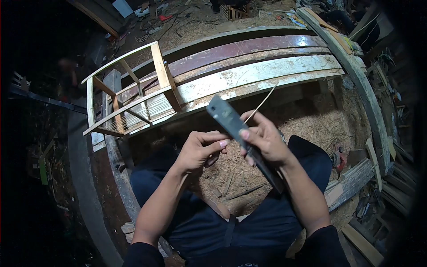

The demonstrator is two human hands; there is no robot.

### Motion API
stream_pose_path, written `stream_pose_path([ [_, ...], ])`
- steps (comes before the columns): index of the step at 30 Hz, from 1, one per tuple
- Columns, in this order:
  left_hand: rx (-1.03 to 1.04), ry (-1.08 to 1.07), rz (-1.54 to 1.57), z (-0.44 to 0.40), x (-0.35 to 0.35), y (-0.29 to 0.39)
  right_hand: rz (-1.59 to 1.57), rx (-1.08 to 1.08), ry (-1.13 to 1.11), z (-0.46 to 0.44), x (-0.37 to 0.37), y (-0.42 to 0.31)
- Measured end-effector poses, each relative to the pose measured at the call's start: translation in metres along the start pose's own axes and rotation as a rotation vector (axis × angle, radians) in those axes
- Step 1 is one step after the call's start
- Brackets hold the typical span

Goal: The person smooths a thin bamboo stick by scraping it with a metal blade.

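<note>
My right hand (264, 138) is wrapped around a dark cleaver-like knife (227, 118), a broad flat blade with a hole near its end, pointing up and left. The knife's dark lower part runs down past my right wrist. A thin pale strip (262, 106), like split bamboo, sticks up and right from behind the blade and the fingers of that hand. Just left of the blade, my left hand (198, 151) is closed in a pinch, thumb against fingers. What lies in that pinch is too small to make out.
A low bench of worn planks (213, 80) stands ahead. On its left end rests a light wooden frame (158, 66) with thin slats. Shavings (311, 115) cover the ground. Beams (364, 98) border the right side, near a red-and-grey tool (339, 158).
</note>
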State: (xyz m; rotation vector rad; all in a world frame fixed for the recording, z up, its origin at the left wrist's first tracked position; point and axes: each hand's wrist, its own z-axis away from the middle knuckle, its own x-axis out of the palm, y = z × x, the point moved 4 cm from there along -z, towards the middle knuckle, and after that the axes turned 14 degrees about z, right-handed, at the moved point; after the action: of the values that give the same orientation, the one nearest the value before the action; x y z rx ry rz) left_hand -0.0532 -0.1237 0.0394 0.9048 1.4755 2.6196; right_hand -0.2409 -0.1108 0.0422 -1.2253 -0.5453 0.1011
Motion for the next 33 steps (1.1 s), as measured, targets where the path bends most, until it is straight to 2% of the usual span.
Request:
stream_pose_path([
  [2,-0.008,-0.053,-0.025,0.001,-0.014,-0.009,0.005,0.047,-0.092,0.002,0.015,0.003],
  [7,0.042,0.021,-0.031,0.000,0.000,0.005,-0.057,-0.015,0.003,0.000,-0.002,0.001],
  [11,0.001,-0.014,-0.013,-0.003,-0.013,-0.009,-0.020,0.013,-0.081,0.000,0.017,0.011],
  [15,0.026,-0.016,0.003,-0.001,-0.002,0.002,-0.053,-0.007,-0.002,0.000,-0.001,0.003],
  [21,-0.025,-0.059,-0.005,0.001,-0.011,-0.002,-0.040,-0.003,-0.070,0.001,0.012,0.007],
  [24,-0.034,-0.012,0.044,0.001,-0.002,0.005,-0.017,-0.041,0.059,0.001,-0.009,-0.003],
  [29,-0.054,-0.023,-0.023,0.002,-0.016,-0.005,-0.038,0.003,-0.065,0.003,0.016,0.006],
  [31,-0.051,-0.023,0.009,0.003,-0.005,-0.001,0.023,0.025,-0.021,0.002,0.007,0.001],
  [33,-0.007,0.069,-0.015,0.002,0.005,0.008,-0.041,-0.024,0.040,0.001,-0.006,-0.001],
])
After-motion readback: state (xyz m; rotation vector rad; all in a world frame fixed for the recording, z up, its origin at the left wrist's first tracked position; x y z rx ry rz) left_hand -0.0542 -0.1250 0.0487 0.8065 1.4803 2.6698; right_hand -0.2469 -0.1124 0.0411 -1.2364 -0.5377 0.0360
